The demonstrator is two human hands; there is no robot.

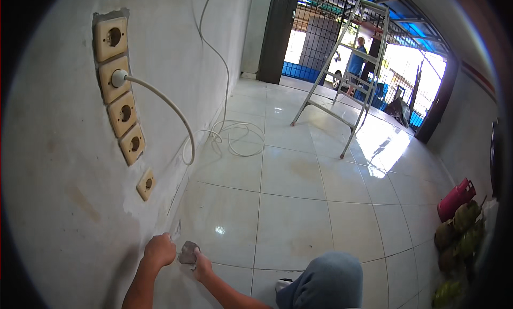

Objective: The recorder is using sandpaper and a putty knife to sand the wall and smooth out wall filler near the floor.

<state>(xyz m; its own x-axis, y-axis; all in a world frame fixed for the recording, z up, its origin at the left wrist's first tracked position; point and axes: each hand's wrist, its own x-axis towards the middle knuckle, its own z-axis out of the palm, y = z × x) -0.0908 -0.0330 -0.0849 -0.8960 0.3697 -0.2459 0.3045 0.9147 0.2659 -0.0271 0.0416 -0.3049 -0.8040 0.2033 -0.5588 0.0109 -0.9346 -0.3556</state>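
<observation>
My left hand (pixel 160 249) is closed, low down by the foot of the white wall (pixel 64 165). Its fingertips face the wall's base, and I cannot make out what they hold, if anything. Just to its right, my right hand (pixel 201 264) grips a small greyish-brown piece (pixel 188 252) with a rough, uneven outline; its exact kind is unclear. That piece is held above the white floor tiles (pixel 224 213), close to the left hand but apart from it. A small dark patch (pixel 177 227) shows on the floor's edge beyond the fingers.
Yellowed sockets (pixel 125 114) line the wall; a white plug (pixel 118 78) with a cable (pixel 171 106) is in one. Loose cable (pixel 246 138) coils on the floor. A stepladder (pixel 342 68) stands near the barred doorway, a person (pixel 356 60) beyond. Gas cylinders (pixel 456 199) stand right. My knee (pixel 326 279) is near.
</observation>
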